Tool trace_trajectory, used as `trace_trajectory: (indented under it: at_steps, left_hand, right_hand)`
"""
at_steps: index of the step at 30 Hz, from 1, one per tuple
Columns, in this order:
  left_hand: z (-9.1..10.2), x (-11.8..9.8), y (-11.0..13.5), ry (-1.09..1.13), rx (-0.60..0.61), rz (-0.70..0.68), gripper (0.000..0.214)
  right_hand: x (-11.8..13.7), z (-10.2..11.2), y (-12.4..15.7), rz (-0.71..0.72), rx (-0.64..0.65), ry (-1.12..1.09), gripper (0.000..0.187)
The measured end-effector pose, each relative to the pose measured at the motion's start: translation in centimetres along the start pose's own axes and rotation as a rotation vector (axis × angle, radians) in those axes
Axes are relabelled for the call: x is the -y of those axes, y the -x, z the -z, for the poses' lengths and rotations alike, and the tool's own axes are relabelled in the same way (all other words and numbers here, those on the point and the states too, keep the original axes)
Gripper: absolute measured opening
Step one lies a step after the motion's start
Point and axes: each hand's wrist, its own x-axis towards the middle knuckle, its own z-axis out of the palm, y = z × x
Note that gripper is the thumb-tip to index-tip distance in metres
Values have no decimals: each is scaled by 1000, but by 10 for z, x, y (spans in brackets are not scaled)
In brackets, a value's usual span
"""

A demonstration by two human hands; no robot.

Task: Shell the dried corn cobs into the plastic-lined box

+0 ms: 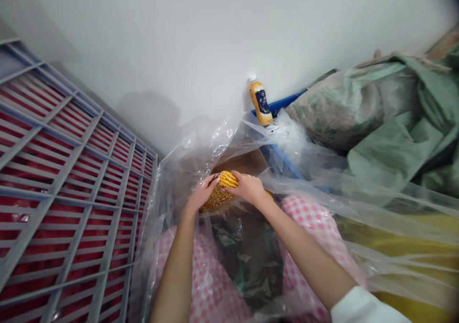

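Both my hands grip one yellow corn cob (227, 179) over a clear plastic sheet (251, 246) spread across my lap in pink checked trousers. My left hand (202, 193) wraps round the cob's near left end, fingers closed. My right hand (248, 188) closes over its right side, thumb on the kernels. Under the hands lies a small heap of loose yellow kernels (215, 200) on the plastic.
A grey lattice crate (68, 189) with red contents stands at the left. An orange bottle (260, 102) with a white cap rests against the white wall on a blue frame (283, 104). Green woven sacks (376, 117) pile up at the right.
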Motion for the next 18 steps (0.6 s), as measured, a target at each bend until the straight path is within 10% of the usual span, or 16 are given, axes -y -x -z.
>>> trace_trajectory:
  at_steps: [18]
  left_hand:
    - [-36, 2, -5, -576, -71, 156, 37]
  right_hand:
    - [-6, -8, -2, -54, -10, 3, 63]
